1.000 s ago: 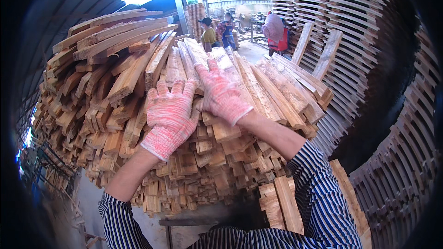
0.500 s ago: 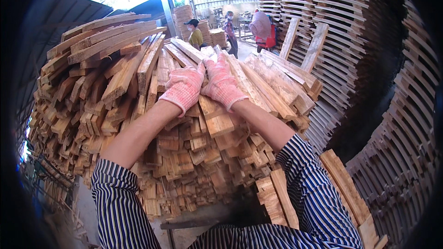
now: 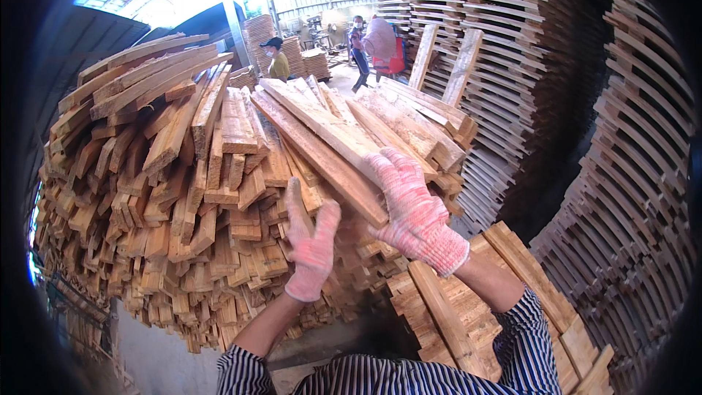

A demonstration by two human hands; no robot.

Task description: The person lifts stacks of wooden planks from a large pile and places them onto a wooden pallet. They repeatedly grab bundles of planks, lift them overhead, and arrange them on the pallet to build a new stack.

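Note:
Both my hands wear pink-and-white knit gloves. My right hand [image 3: 418,216] grips the near ends of two long wooden boards [image 3: 319,152], fingers over the top and thumb low at the end. The boards lie side by side, slanting away to the far left across the top of a big pile of sawn boards [image 3: 208,230]. To the left of their near ends, my left hand [image 3: 313,245] is raised with thumb and fingers spread, holding nothing. It is slightly blurred, in front of the pile's stacked board ends.
At my lower right stands a lower stack of boards [image 3: 468,307], one lying crosswise on top. Tall layered stacks of slats [image 3: 497,66] rise on the right, with two boards [image 3: 462,66] leaning on them. People [image 3: 278,62] are farther back in the shed.
My hands, earlier together on top of the pile, have moved apart and nearer to me. The right has drawn board ends toward me and to the right; the left has come off the wood and opened.

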